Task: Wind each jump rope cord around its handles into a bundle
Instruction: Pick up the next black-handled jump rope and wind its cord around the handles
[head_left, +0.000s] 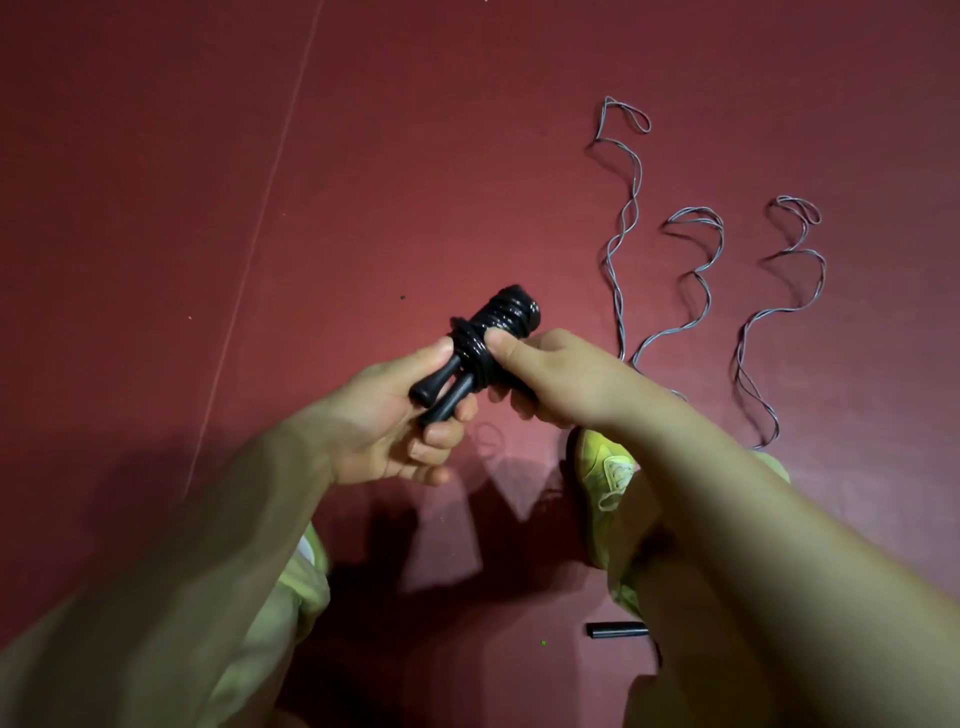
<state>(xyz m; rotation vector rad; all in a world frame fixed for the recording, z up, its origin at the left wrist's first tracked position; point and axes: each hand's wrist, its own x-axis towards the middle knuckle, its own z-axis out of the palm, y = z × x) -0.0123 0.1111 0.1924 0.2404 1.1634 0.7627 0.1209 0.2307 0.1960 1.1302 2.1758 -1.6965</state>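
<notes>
I hold a black jump rope bundle (498, 319) in front of me, above the red floor. Its black cord is coiled tightly round two black handles (441, 387) that lie side by side. My left hand (400, 421) grips the bare lower ends of the handles. My right hand (550, 374) grips the wound part, its thumb pressing on the coils. Several grey jump rope cords (691, 280) lie loose and wavy on the floor to the right. Their handles are hidden behind my right arm.
The red mat floor (363, 156) has a pale seam line (260, 228) running diagonally at the left. My yellow-green shoe (608, 467) stands under my right wrist. A short black tube (615, 630) lies on the floor near the bottom.
</notes>
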